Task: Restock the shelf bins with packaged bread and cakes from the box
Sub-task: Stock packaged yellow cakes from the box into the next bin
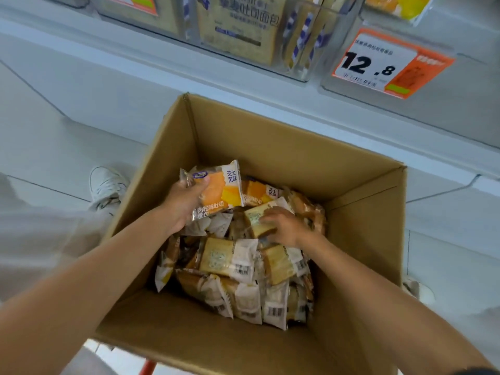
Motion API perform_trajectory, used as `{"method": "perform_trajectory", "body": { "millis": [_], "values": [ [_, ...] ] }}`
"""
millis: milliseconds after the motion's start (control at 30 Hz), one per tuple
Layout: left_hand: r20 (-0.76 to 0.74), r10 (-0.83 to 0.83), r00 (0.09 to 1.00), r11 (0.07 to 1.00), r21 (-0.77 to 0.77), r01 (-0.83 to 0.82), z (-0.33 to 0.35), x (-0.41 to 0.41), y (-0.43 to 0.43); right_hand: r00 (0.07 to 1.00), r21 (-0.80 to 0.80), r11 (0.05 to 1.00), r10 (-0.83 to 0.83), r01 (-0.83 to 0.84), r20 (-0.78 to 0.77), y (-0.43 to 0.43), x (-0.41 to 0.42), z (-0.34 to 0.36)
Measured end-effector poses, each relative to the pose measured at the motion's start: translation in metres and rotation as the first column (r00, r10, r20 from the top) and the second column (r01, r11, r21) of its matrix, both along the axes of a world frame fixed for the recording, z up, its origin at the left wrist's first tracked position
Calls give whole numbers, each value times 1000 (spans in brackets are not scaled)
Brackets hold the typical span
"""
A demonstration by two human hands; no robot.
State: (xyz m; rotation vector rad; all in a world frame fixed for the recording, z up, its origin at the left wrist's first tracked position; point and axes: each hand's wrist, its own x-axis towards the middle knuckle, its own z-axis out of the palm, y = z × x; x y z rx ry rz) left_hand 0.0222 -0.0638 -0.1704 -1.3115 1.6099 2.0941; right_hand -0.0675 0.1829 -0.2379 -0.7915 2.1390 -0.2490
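Left hand (186,203) clenched round orange bread packet (220,186), lifted over far-left of cardboard box (270,147). Right hand (286,226) grasps toast packet (257,216), mid-box, lying on other packets.

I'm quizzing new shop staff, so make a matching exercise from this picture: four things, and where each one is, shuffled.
1 orange-and-white bread packet
2 pale toast packet
3 white sneaker
4 orange-and-white 12.8 price tag

A white shelf front
B grip of the left hand
C floor, left of the brown cardboard box
D grip of the right hand

Pairs: 1-B, 2-D, 3-C, 4-A
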Motion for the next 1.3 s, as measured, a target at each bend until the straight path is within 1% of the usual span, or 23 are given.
{"method": "perform_trajectory", "body": {
  "millis": [67, 133, 233, 300, 367, 467, 533, 567, 600, 633, 667, 700, 733, 767, 800, 833, 867, 933, 1000, 1100, 1200, 1233, 1300],
  "values": [
    [11, 9, 1000, 999, -37, -8, -2, 1, -2, 992, -37, 999, 19, -24, -121, -2, -2, -8],
    [27, 10, 1000, 997, -71, -8, -2, 0, -3, 987, -88, 996, -16, 1, -160, -1, -6, -5],
    [-26, -42, 999, 983, -180, 37, 6, -4, 2, 994, -176, 981, -94, 82, -63, -4, -15, 27],
    [-103, -119, 988, 958, -275, 87, 14, -9, 6, 988, -254, 956, -152, 149, 7, -13, -25, 62],
    [-158, -232, 960, 934, -312, 174, 29, -13, 14, 986, -320, 932, -159, 168, 53, -25, -36, 99],
    [-177, -421, 890, 879, -320, 353, 58, -20, 30, 996, -323, 945, -78, 57, -51, -41, -42, 145],
    [-206, -476, 855, 861, -308, 405, 77, -21, 41, 990, -354, 934, -88, 44, -110, -45, -41, 172],
    [-228, -453, 862, 878, -280, 388, 86, -20, 44, 980, -399, 913, -148, 85, -130, -44, -39, 184],
    [-250, -402, 881, 909, -226, 350, 94, -19, 44, 958, -461, 873, -248, 157, -144, -39, -39, 194],
    [-276, -350, 895, 936, -150, 319, 101, -18, 43, 920, -533, 811, -366, 241, -141, -34, -38, 204],
    [-294, -319, 901, 947, -74, 312, 110, -17, 42, 878, -583, 744, -467, 328, -103, -26, -36, 213],
    [-305, -307, 902, 947, -8, 320, 117, -17, 41, 842, -588, 685, -540, 430, -12, -19, -33, 219],
    [-317, -307, 897, 940, 44, 338, 128, -17, 41, 810, -554, 640, -574, 533, 117, -12, -28, 225],
    [-327, -301, 896, 932, 97, 348, 139, -19, 43, 779, -500, 613, -578, 612, 244, -7, -24, 229],
    [-342, -297, 892, 923, 138, 360, 151, -21, 48, 752, -465, 594, -567, 657, 337, -4, -21, 231],
    [-354, -299, 886, 917, 151, 370, 166, -25, 55, 729, -461, 565, -560, 684, 395, 0, -19, 235],
    [-364, -315, 877, 924, 93, 370, 177, -29, 62, 702, -476, 517, -558, 711, 442, 2, -17, 244],
    [-376, -360, 854, 933, -165, 321, 200, -42, 76, 669, -521, 424, -536, 741, 515, 8, -19, 267],
    [-392, -398, 830, 892, -378, 250, 227, -60, 87, 681, -577, 374, -507, 726, 529, 16, -29, 294],
    [-401, -496, 770, 780, -595, 194, 268, -96, 96, 654, -650, 235, -536, 723, 534, 34, -56, 332],
    [-463, -483, 743, 719, -695, 35, 290, -141, 97, 578, -690, 73, -615, 720, 537, 52, -96, 361],
    [-453, -489, 745, 663, -748, -19, 292, -155, 95, 548, -696, 26, -639, 718, 540, 56, -111, 366],
    [-374, -508, 776, 525, -849, -65, 288, -181, 88, 516, -706, -12, -674, 708, 529, 62, -138, 373]
  ]
}}
